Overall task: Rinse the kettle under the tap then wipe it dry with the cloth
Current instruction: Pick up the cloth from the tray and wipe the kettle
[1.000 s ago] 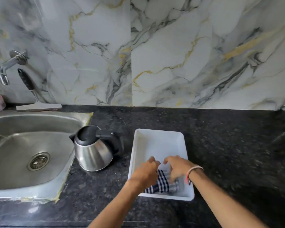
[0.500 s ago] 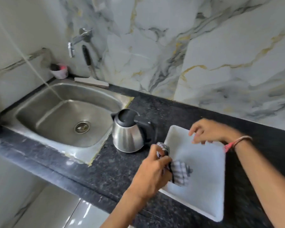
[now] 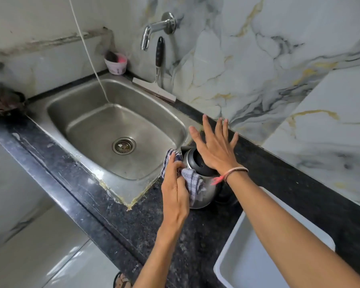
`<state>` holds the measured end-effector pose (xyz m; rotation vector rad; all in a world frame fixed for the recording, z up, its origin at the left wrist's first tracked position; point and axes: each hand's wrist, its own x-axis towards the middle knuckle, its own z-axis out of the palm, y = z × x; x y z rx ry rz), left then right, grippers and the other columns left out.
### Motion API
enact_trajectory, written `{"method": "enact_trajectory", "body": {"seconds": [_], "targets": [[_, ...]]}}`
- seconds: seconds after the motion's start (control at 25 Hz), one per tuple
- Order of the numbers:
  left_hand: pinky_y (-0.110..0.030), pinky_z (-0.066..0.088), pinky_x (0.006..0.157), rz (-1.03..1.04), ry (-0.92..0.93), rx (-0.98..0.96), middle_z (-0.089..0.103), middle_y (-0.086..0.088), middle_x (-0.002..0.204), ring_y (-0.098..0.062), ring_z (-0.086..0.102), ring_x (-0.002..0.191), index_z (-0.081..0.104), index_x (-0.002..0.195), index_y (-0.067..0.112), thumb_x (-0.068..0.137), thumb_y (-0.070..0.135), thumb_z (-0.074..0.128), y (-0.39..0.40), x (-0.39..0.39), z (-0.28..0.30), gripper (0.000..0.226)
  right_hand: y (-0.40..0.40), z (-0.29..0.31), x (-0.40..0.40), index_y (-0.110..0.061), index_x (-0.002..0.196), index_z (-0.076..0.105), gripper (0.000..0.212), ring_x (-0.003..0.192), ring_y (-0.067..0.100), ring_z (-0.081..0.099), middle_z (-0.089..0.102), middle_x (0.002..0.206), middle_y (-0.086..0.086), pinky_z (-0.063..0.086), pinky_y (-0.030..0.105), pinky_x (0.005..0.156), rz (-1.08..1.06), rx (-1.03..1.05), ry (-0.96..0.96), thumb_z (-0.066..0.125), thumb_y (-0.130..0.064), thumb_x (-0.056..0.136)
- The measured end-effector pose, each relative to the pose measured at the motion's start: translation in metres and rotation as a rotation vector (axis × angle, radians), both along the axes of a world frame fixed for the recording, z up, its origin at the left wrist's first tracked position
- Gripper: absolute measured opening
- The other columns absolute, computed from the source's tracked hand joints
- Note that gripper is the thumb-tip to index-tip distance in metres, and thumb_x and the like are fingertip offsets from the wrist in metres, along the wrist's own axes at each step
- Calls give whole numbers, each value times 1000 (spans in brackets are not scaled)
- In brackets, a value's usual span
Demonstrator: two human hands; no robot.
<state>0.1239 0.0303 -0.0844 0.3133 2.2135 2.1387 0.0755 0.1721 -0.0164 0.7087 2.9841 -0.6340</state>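
The steel kettle [image 3: 206,194] with a black lid stands upright on the dark counter, just right of the sink. My left hand [image 3: 175,190] grips the checked cloth [image 3: 192,179] and presses it against the kettle's left side. Over the kettle's lid my right hand [image 3: 214,146] hovers flat with its fingers spread, holding nothing. The kettle's handle is hidden behind my right wrist. The tap [image 3: 154,30] juts from the marble wall above the sink; no water runs from it.
The steel sink [image 3: 92,113] lies left of the kettle. A squeegee [image 3: 157,80] leans on the wall behind it, beside a pink-and-white cup [image 3: 115,64]. A white tray [image 3: 247,258] sits at the lower right. A thin white cord [image 3: 85,50] hangs into the sink.
My left hand lifted the cloth out of the white tray and carried it left onto the kettle. My right hand left the tray and moved over the kettle's lid. The view swung left.
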Motion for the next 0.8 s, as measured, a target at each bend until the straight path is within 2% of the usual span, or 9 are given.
{"method": "enact_trajectory", "body": {"seconds": [0.08, 0.2, 0.32, 0.4, 0.44, 0.56, 0.68, 0.76, 0.8], "targets": [[-28, 35, 117, 54, -120, 137, 51, 4, 156, -4, 42, 146, 53, 138, 25, 99, 34, 34, 17, -5, 4, 44, 1, -5, 2, -40, 168, -1, 92, 164, 27, -18, -5, 177, 18, -16, 68, 123, 10, 36, 67, 6, -86, 89], [-15, 32, 116, 49, -147, 111, 46, 12, 158, 11, 43, 140, 36, 157, 28, 98, 63, 31, 25, -33, 7, 68, 2, -5, 2, -41, 168, -1, 86, 164, 27, -16, -3, 177, 18, -13, 68, 124, 16, 35, 97, 11, -83, 93], [-39, 36, 122, -134, -193, 108, 63, 5, 145, -6, 55, 136, 61, 139, 38, 103, 57, 28, 14, -62, -3, 53, 0, -7, 0, -40, 168, 0, 81, 164, 28, -14, -1, 177, 19, -11, 69, 125, 10, 23, 105, 19, -78, 99], [-44, 41, 117, -187, -255, 192, 74, 11, 127, -6, 64, 125, 71, 119, 49, 109, 46, 27, 6, -63, -18, 46, 0, -7, -1, -39, 168, 0, 81, 164, 29, -14, -2, 177, 20, -11, 70, 125, 18, 7, 112, 20, -77, 99], [-43, 40, 117, -151, -282, 215, 73, 9, 130, -8, 62, 129, 70, 124, 46, 111, 41, 27, 2, -53, -30, 45, -1, -8, 1, -38, 169, 0, 82, 164, 30, -14, -2, 177, 21, -10, 71, 124, 30, 5, 118, 20, -78, 99], [-44, 21, 130, 67, -321, 224, 38, 2, 165, -10, 33, 152, 35, 158, 22, 108, 37, 30, 9, -1, -62, 52, -1, -5, -1, -37, 169, -1, 87, 164, 33, -15, -3, 177, 22, -9, 75, 122, 17, 82, 132, 19, -81, 97], [-37, 0, 131, 121, -153, 75, -5, 8, 174, -6, -5, 160, 0, 163, 28, 106, 37, 31, 33, 60, -71, 65, 0, -2, 0, -37, 168, -4, 93, 163, 38, -16, -5, 176, 23, -8, 79, 120, 18, 171, 134, 17, -86, 92], [-37, -1, 130, 153, -170, 70, -9, 8, 174, -7, -9, 160, -3, 162, 27, 107, 34, 31, 39, 72, -71, 65, -2, -4, 1, -37, 168, -5, 96, 163, 40, -15, -6, 176, 24, -5, 81, 119, 36, 201, 125, 18, -87, 90], [-37, 3, 131, 182, -190, 121, -1, 7, 174, -6, -1, 160, 3, 163, 24, 107, 32, 31, 39, 68, -69, 63, -2, -4, 2, -38, 168, -5, 96, 163, 40, -14, -6, 176, 24, -4, 81, 119, 44, 195, 124, 19, -88, 90]]}}
